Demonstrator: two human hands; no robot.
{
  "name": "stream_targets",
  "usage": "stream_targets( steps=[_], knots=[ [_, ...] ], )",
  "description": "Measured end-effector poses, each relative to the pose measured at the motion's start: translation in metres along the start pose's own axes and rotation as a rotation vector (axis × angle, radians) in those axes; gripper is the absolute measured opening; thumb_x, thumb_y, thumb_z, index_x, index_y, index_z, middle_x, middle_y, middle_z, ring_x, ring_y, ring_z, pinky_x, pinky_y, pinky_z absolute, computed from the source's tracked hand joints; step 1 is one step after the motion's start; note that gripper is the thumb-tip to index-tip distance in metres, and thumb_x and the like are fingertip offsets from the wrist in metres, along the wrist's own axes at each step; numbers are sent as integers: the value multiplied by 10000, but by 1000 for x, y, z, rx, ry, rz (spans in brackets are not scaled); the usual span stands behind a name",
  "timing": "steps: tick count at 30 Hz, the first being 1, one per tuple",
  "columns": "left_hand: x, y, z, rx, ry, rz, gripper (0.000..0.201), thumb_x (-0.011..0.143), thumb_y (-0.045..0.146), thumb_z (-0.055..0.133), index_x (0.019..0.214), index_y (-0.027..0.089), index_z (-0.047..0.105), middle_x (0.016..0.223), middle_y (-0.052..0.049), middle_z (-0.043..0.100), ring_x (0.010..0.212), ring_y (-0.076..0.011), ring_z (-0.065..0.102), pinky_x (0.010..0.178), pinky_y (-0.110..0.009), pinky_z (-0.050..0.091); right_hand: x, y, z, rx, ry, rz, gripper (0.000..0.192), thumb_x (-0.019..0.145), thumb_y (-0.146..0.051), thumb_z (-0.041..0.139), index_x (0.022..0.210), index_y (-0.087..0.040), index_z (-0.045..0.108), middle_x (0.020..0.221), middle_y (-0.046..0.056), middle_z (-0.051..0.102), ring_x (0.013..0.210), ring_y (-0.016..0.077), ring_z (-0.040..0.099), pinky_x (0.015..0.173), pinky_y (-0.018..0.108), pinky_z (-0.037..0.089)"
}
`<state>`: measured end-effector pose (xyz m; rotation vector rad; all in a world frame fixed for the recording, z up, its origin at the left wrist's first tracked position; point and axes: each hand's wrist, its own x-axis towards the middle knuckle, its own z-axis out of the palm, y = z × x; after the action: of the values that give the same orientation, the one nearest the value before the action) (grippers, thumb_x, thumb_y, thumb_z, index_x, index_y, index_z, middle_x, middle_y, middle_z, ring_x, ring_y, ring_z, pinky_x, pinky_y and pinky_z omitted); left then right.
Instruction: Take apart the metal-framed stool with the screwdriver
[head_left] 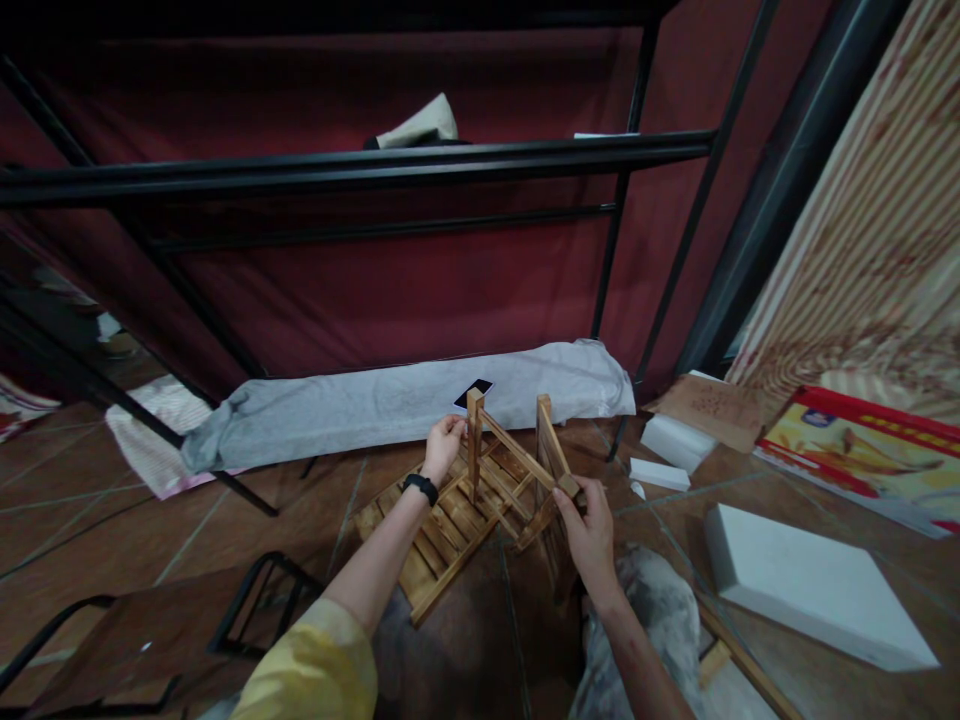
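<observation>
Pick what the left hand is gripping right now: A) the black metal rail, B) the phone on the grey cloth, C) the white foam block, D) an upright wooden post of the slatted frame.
D: the left hand is closed around the upright wooden post rising from the slatted wooden frame, while the phone lies untouched on the grey cloth behind it.

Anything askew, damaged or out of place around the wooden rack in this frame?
Yes. The slatted wooden rack lies flat on the floor, its posts pointing up and one crosspiece slanting diagonally. The left hand grips one post, the right hand another part's end. A phone lies on crumpled grey cloth, and white foam blocks are scattered about.
</observation>
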<state>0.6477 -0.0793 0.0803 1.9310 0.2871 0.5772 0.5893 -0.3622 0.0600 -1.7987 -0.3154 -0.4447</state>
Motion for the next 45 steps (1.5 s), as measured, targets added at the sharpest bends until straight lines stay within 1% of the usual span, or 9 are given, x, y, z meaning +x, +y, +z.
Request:
stream_targets(
  steps=[6,9,17,19,25,31,36,41,45],
  knots=[
    [-12,11,-10,497,23,147,116,841,286,476,811,211,559,733,-41,597,692,-179,550,642,-266,350,0,3,-1,24,5,7,255,823,-425,560,950,-205,580,865,29,563,806,181,511,720,312,416],
    [-17,14,-14,589,13,190,115,850,279,473,875,221,569,834,-72,624,762,-196,572,653,-268,342,0,2,-1,27,22,6,246,826,-418,559,945,-203,579,875,33,565,819,184,513,734,318,416],
    [-2,10,0,-37,-14,-89,245,800,372,490,681,167,548,567,-13,562,558,-134,517,601,-251,402,0,-1,-1,40,6,3,234,829,-418,557,932,-208,570,877,33,565,834,189,517,746,325,421],
    [1,11,-2,-51,-18,-110,177,767,322,529,684,166,544,567,-6,561,554,-131,522,599,-251,412,0,-2,-2,43,4,4,231,832,-417,553,930,-209,570,879,36,567,839,192,518,744,327,422],
    [1,13,-9,280,46,33,54,728,248,576,738,196,582,706,-28,620,673,-167,568,630,-268,398,-1,-2,-1,42,-2,-7,232,835,-413,551,945,-210,573,893,41,569,856,196,524,759,333,425],
    [-4,16,-12,16,-62,-73,84,711,246,547,742,174,577,583,7,562,540,-131,505,548,-243,381,1,0,-3,17,24,-19,237,843,-411,539,963,-211,581,890,46,560,840,198,517,733,330,424],
    [-23,4,-42,-147,-293,-297,216,661,307,599,814,155,617,527,33,506,423,-78,376,448,-205,263,4,5,-7,14,47,-19,254,835,-428,542,961,-212,591,864,43,555,789,193,512,696,323,423],
    [-42,-19,-77,-362,-82,-439,206,623,260,580,807,167,581,595,36,500,430,-62,367,410,-186,226,4,9,-5,28,42,-20,251,819,-431,566,948,-217,587,876,43,560,823,202,521,726,335,426],
    [-42,-19,-66,-580,-49,-551,136,590,206,569,682,170,476,550,53,409,431,-60,360,387,-183,202,2,7,-3,34,17,-15,236,824,-413,567,951,-215,582,888,40,560,848,199,524,758,339,427]
  ],
)
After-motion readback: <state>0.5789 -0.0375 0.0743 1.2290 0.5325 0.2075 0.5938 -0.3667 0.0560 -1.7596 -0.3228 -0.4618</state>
